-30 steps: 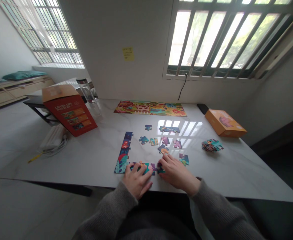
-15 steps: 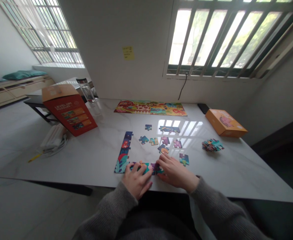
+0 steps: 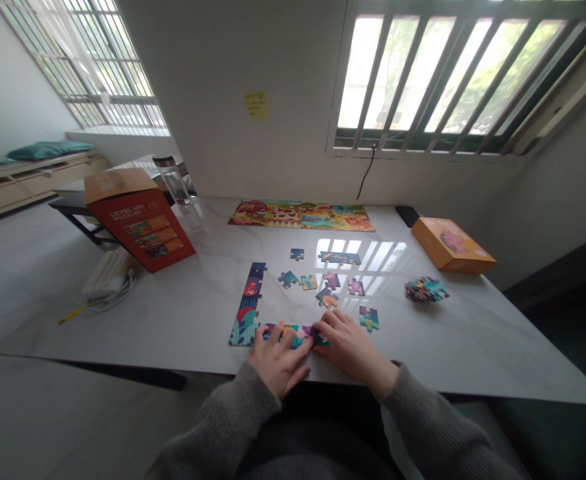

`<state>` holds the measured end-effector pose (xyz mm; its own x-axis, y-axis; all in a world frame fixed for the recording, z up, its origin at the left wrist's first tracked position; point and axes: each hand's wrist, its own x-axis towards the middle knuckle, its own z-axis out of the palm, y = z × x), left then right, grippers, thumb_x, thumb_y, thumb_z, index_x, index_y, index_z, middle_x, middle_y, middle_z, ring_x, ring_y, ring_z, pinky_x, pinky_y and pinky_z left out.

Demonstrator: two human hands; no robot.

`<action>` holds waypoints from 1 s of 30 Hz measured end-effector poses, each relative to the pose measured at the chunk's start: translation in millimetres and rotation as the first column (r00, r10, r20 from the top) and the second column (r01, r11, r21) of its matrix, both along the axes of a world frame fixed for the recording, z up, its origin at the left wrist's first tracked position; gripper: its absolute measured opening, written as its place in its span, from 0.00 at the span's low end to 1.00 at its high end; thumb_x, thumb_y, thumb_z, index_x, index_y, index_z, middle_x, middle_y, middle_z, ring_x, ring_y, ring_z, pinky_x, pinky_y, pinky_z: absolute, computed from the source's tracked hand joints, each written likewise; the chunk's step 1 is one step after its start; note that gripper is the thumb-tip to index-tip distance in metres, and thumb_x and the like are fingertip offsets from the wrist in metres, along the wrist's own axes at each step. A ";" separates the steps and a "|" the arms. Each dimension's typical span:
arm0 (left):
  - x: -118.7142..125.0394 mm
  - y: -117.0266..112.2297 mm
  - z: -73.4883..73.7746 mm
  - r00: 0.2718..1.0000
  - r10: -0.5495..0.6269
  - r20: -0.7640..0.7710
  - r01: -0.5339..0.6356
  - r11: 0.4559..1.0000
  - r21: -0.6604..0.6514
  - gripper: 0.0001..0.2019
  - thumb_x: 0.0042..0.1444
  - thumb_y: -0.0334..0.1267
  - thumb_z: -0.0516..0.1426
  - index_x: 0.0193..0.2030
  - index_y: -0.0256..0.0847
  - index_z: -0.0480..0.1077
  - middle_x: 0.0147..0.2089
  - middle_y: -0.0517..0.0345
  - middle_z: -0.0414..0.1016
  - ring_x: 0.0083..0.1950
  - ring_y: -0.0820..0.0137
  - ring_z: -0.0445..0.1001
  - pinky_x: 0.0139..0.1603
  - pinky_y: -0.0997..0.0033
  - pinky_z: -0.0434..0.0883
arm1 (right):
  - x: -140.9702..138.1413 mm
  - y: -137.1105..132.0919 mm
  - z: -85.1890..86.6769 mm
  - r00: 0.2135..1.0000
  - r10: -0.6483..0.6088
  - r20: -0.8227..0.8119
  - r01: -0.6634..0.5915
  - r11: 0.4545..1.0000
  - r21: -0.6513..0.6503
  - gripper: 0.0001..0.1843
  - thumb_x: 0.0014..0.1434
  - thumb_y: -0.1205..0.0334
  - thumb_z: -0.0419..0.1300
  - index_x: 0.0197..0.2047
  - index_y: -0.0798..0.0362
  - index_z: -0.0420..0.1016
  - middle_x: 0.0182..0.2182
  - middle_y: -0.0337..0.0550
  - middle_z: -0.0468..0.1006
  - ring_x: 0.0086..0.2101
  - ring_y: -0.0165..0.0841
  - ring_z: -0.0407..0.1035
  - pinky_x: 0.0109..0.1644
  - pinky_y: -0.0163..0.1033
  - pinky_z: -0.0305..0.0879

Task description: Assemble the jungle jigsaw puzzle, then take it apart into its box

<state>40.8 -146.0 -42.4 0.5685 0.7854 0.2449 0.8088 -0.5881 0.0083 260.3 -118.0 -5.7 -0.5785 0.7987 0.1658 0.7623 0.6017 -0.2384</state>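
My left hand (image 3: 279, 357) lies flat with fingers spread on the bottom row of a partly joined jigsaw (image 3: 249, 305) at the near edge of the white table (image 3: 183, 313). My right hand (image 3: 349, 345) rests beside it, fingers stretched, pressing a puzzle piece (image 3: 319, 339) against the right end of that row. A joined column of pieces rises from the row's left end. Several loose pieces (image 3: 331, 283) lie just beyond my hands, one (image 3: 368, 318) by my right hand.
A finished colourful puzzle strip (image 3: 300, 215) lies at the table's far side. A red-orange box (image 3: 140, 220) stands at left, a flat orange box (image 3: 451, 245) at right, with a heap of pieces (image 3: 425, 290) near it. A glass bottle (image 3: 176, 180) and white cable (image 3: 105, 283) sit left.
My right hand has slid the piece left until it meets the end of the bottom row. My left hand has shifted slightly right along the row.
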 end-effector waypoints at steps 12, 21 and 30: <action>4.1 0.6 3.1 0.999 0.024 -0.043 -0.025 0.999 -0.020 0.24 0.63 0.53 0.54 0.66 0.60 0.63 0.56 0.50 0.69 0.57 0.51 0.61 0.55 0.44 0.58 | 59.5 -1.7 -10.1 0.996 0.003 -0.092 -0.010 0.997 -0.074 0.24 0.58 0.71 0.62 0.57 0.48 0.70 0.48 0.48 0.73 0.49 0.41 0.67 0.55 0.49 0.71; 5.7 -2.7 4.6 0.998 0.044 -0.040 -0.045 0.999 -0.020 0.24 0.62 0.52 0.55 0.65 0.60 0.64 0.55 0.51 0.69 0.56 0.53 0.61 0.57 0.45 0.58 | 57.0 -5.3 -9.6 0.996 -0.003 -0.093 -0.002 0.999 -0.049 0.25 0.58 0.70 0.62 0.58 0.47 0.69 0.47 0.47 0.70 0.48 0.40 0.67 0.53 0.47 0.70; 3.0 -0.4 -0.4 1.000 0.018 -0.019 -0.018 1.000 -0.016 0.25 0.62 0.53 0.55 0.67 0.60 0.63 0.55 0.51 0.69 0.56 0.52 0.61 0.57 0.45 0.57 | 51.7 -10.9 -3.2 0.995 0.030 -0.096 -0.036 0.997 -0.061 0.17 0.63 0.68 0.58 0.53 0.43 0.74 0.45 0.46 0.71 0.46 0.37 0.69 0.52 0.44 0.70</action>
